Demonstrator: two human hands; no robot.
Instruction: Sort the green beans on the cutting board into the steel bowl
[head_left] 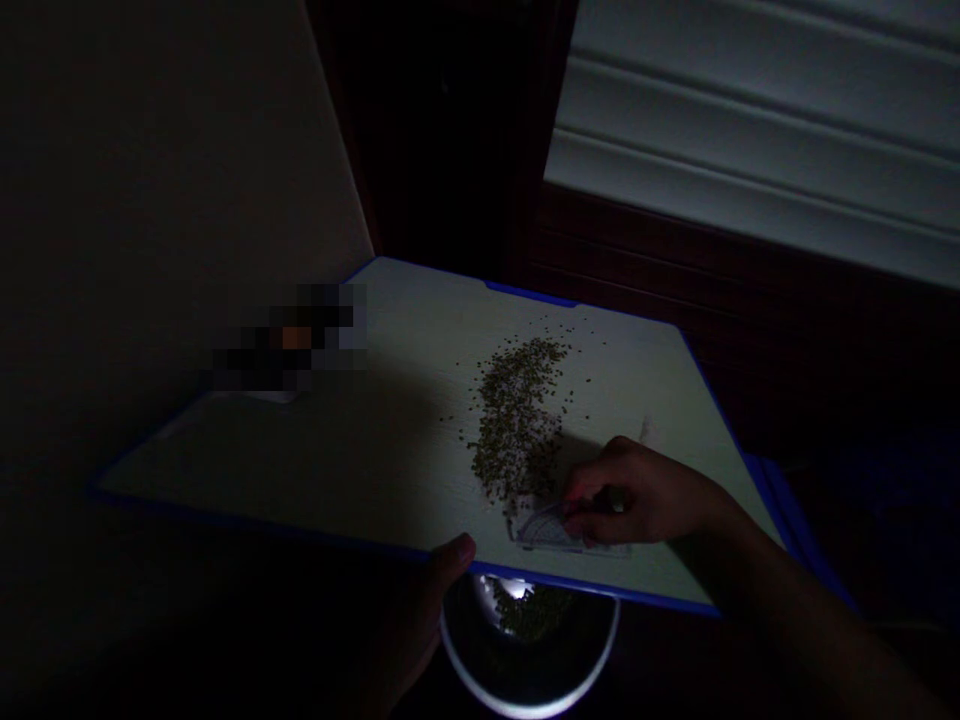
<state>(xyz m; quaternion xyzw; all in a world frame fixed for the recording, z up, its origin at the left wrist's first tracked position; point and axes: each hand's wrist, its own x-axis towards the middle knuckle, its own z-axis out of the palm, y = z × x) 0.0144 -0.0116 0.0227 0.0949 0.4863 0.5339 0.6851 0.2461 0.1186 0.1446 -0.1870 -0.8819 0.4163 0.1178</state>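
Note:
A white board (352, 480) with a blue rim lies before me, a loose pile of small greenish-brown seeds (517, 420) spread over its middle. My right hand (630, 490) pinches a clear plastic protractor (551, 527), which rests on the board at the near side of the seeds. On the board's near edge lies the thumb of my left hand (431, 590); its fingers are hidden in the dark underneath, gripping the edge. Just below that edge sits a bowl (529, 708) with a bright rim, partly covered by the board. More seeds (532, 612) are inside it.
A blurred-out dark object (289, 340) lies at the board's left edge. Beyond the board stand dark wood (600, 240) and pale horizontal slats (750, 110). A plain pale surface (165, 150) rises at the left. The room is very dim.

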